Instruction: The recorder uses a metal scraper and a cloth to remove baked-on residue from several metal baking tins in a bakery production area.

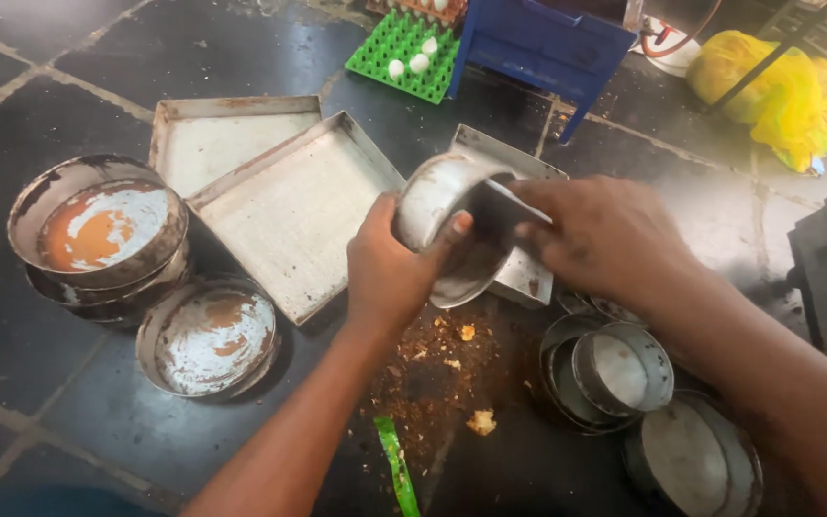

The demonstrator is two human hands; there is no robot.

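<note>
My left hand (390, 263) grips a small round metal baking tin (442, 196), tilted on its side with the open mouth facing right. My right hand (600, 235) holds a flat metal scraper blade (519, 203) whose edge reaches into the tin's mouth. Brown crumbs (437, 359) lie scattered on the dark floor directly below the tin.
Square metal trays (289, 206) lie left and behind the tin. Stacked round tins (98, 235) and another (208, 335) sit at left; several smaller round tins (614, 369) at right. A green egg tray (404, 53), blue crate (547, 43), yellow bag (787, 86) lie beyond.
</note>
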